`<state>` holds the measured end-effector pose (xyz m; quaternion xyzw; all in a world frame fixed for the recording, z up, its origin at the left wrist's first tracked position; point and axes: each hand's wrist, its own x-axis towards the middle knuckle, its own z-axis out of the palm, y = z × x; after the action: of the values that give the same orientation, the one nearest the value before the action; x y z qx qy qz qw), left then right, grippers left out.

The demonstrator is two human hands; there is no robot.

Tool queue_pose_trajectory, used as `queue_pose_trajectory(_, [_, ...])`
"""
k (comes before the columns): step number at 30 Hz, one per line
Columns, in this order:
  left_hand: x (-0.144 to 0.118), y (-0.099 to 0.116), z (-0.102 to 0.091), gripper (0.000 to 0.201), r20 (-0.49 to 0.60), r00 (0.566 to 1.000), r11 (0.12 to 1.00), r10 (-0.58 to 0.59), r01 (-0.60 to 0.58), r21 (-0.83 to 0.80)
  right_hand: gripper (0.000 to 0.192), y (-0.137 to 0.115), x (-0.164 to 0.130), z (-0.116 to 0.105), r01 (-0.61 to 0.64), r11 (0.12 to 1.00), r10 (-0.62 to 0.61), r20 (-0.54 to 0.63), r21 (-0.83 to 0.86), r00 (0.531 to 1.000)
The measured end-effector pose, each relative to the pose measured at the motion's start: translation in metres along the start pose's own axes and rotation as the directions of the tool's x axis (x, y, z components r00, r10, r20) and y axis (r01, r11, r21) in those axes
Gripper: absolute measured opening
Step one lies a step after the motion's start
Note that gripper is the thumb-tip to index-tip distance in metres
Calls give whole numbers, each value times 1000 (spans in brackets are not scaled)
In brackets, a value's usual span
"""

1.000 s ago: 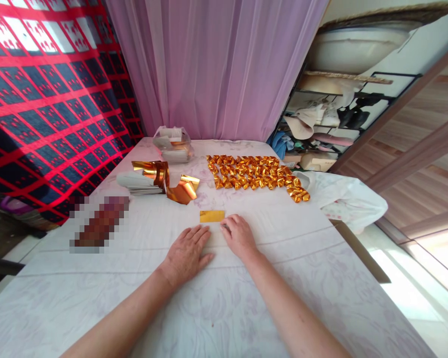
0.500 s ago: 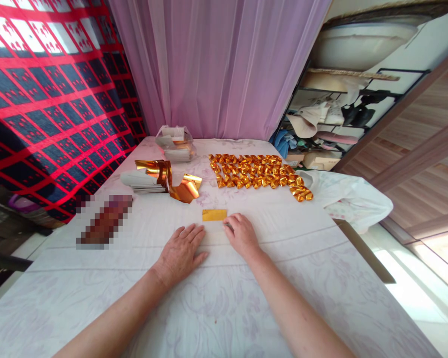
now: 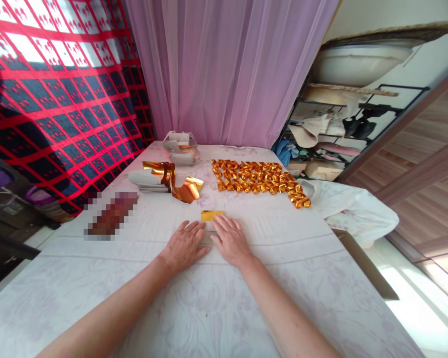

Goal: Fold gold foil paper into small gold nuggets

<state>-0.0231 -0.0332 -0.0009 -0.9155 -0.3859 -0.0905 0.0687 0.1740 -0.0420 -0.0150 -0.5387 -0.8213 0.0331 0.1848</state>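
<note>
The right hand [image 3: 231, 238], curled beside the strip [image 3: 208, 215] half a second earlier, has flattened, its fingertips now overlapping the strip's right end; whether they press it cannot be told. Both hands are spread, gripping nothing. The left hand [image 3: 185, 242] lies palm down just nearer the wearer. The strip lies on the cloth [image 3: 194, 313], between the hands and the foil [image 3: 187, 191]; folded pieces [image 3: 252, 175] stand in rows beyond, to the right.
</note>
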Motion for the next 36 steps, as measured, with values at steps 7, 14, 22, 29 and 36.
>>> queue_pose_trajectory(7, [-3, -3, 2, 48, 15, 1000, 1000, -5, 5, -5, 58, -8, -1, -7, 30, 999, -34, 259, 17, 965])
queue_pose_trajectory(14, [-4, -6, 4, 51, 65, 998, 1000, -18, 17, 13, 62, 11, -9, -15, 76, 997, -78, 299, 17, 951])
queue_pose_trajectory(22, [1, -3, -7, 40, 64, 998, 1000, -24, 23, 17, 61, 32, -20, -21, 74, 997, -63, 299, -26, 952])
queue_pose_trajectory(29, [22, 14, 2, 42, 68, 998, 1000, -12, 12, -9, 64, 30, -21, -21, 79, 997, -71, 297, -14, 952])
queue_pose_trajectory(36, [13, 7, 17, 59, 140, 990, 999, 2, 4, -49, 64, 33, -23, -18, 70, 997, -70, 281, 9, 957])
